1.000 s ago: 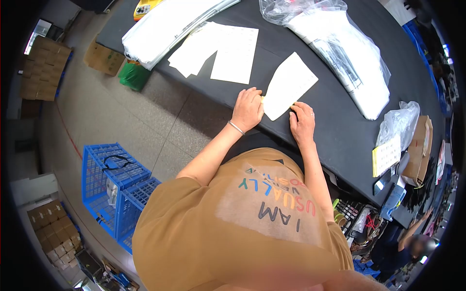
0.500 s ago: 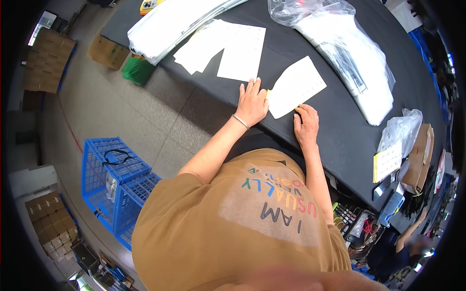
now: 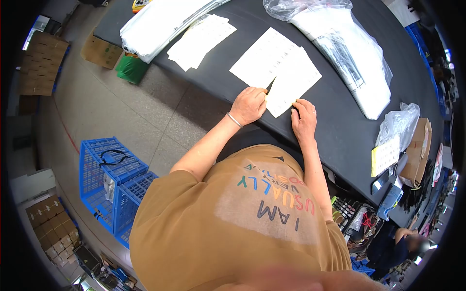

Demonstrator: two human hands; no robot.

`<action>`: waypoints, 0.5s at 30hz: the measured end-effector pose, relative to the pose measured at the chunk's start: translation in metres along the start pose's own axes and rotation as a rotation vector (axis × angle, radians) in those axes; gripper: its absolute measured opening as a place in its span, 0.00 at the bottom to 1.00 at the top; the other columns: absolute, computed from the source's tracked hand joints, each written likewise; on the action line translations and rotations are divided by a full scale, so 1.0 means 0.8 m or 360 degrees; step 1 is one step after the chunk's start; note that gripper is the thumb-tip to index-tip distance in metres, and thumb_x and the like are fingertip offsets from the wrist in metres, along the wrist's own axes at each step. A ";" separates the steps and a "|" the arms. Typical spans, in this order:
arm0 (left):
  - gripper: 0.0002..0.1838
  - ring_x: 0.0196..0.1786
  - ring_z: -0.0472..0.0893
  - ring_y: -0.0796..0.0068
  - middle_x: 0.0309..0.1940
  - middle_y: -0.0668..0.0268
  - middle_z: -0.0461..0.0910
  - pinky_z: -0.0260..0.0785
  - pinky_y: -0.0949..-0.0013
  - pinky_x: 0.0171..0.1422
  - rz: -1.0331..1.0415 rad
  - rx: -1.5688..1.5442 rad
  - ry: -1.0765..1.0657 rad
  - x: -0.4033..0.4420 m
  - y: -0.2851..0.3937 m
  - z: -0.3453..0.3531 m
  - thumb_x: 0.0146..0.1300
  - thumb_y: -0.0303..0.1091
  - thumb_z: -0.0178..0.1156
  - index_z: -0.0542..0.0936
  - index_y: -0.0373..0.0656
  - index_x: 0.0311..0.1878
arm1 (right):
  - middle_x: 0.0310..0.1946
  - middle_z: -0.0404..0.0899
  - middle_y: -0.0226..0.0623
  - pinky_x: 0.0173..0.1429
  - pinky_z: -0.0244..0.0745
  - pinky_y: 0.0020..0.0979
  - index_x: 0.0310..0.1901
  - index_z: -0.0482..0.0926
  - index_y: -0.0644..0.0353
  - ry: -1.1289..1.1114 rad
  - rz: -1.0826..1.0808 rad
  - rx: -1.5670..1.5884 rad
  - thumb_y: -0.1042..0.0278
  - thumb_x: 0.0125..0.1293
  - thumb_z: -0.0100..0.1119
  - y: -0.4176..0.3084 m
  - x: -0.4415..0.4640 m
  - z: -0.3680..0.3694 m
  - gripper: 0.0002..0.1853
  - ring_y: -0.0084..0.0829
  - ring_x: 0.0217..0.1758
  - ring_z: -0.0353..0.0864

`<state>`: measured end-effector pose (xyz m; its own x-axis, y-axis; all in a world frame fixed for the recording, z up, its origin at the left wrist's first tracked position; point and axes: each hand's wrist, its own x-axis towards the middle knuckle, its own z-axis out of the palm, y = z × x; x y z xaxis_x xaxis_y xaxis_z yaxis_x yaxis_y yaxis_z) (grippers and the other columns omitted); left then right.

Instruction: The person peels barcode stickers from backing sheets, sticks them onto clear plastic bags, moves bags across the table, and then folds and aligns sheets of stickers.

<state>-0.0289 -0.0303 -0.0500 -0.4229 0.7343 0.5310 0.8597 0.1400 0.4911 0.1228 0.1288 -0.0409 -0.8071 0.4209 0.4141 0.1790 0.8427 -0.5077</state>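
Two white printed sheets overlap on the black table in front of me. The left sheet (image 3: 264, 56) lies partly against the right sheet (image 3: 296, 80), with a narrow dark gap between them near the bottom. My left hand (image 3: 249, 104), with a bangle on the wrist, is closed on the lower corner of the left sheet. My right hand (image 3: 304, 119) has its fingers bent at the lower right edge of the right sheet, where a bit of yellow shows; its thumb's grip is partly hidden. Farther left lies a loose pile of white sheets (image 3: 201, 41).
Plastic-wrapped white bundles lie at the table's back left (image 3: 160, 26) and right (image 3: 349, 63). A yellow-edged sheet stack (image 3: 386, 156), clear bag (image 3: 398, 125) and cardboard box (image 3: 417, 153) sit at right. Blue crates (image 3: 114, 165) stand on the floor at left. A co-worker (image 3: 388, 250) is at lower right.
My left hand has gone from lying with outstretched fingers on a sheet to gripping its corner. That sheet has moved right, away from the pile, onto the other sheet. My right hand has barely moved.
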 end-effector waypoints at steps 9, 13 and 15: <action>0.15 0.45 0.80 0.58 0.43 0.55 0.80 0.73 0.62 0.52 -0.0036 -0.0005 0.0073 0.002 0.002 -0.002 0.51 0.27 0.64 0.75 0.37 0.43 | 0.44 0.79 0.42 0.56 0.69 0.40 0.38 0.80 0.63 -0.0013 0.0001 0.0028 0.76 0.54 0.58 -0.002 0.002 -0.001 0.09 0.43 0.51 0.76; 0.27 0.49 0.79 0.54 0.48 0.51 0.76 0.73 0.61 0.54 -0.0100 -0.0109 0.0194 -0.002 0.004 -0.004 0.51 0.31 0.65 0.69 0.36 0.55 | 0.45 0.79 0.42 0.58 0.68 0.40 0.39 0.80 0.62 -0.0035 -0.0013 0.0010 0.76 0.55 0.58 0.000 -0.001 -0.002 0.09 0.43 0.52 0.75; 0.25 0.50 0.78 0.53 0.49 0.50 0.75 0.73 0.62 0.54 -0.0201 -0.0320 0.0266 -0.003 0.000 -0.007 0.52 0.31 0.64 0.70 0.36 0.54 | 0.45 0.79 0.42 0.59 0.67 0.40 0.39 0.80 0.62 -0.0026 0.0010 -0.0041 0.76 0.56 0.57 0.000 -0.001 -0.001 0.09 0.43 0.53 0.75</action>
<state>-0.0294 -0.0355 -0.0474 -0.5788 0.5975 0.5550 0.7303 0.0769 0.6788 0.1239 0.1291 -0.0407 -0.8150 0.4209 0.3982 0.1984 0.8484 -0.4907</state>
